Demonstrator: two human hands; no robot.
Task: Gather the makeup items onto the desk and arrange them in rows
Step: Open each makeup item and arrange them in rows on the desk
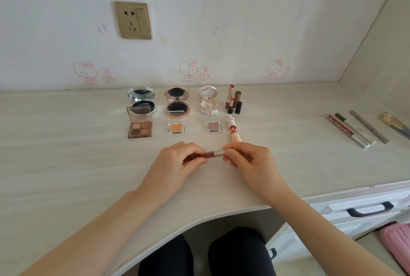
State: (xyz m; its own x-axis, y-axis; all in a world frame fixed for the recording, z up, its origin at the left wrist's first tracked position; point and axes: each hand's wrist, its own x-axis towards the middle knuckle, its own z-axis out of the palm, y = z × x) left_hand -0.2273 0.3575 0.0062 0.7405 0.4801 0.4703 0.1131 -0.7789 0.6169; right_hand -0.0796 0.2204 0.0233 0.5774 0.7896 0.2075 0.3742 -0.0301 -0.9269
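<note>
— What is being held there?

— A slim lip-gloss tube [214, 154] with a dark red barrel and a brushed silver cap. It is level, just above the pale wood-grain desk [66, 147] and towards its front edge. The left hand [177, 160] has its fingers and thumb curled round the red barrel. The right hand [246, 159] pinches the silver cap between thumb and fingertips, so both hands are closed on it.

— Is the cap coming off?

— I cannot tell from here, because the fingers cover both ends.

— Is it awkward to handle?

— I'd judge it light, rigid and smooth, so a little slippery. It is also round, so it is likely to roll once laid down. The middle of the barrel is the safest place to hold it, since a loose cap could pull away.

— And what is around it?

— Just beyond the right hand lies a cream lipstick with a bunny-shaped cap [233, 130]. It ends a row with a pink glitter eyeshadow pan [213, 126], an orange eyeshadow pan [176, 128] and a brown four-shade palette [139, 125]. Behind those are three open round compacts [176, 102] and some upright lipsticks [233, 100]. Well off to the right, several loose makeup pencils [355, 130] lie at a slant, not yet in any row.
</note>
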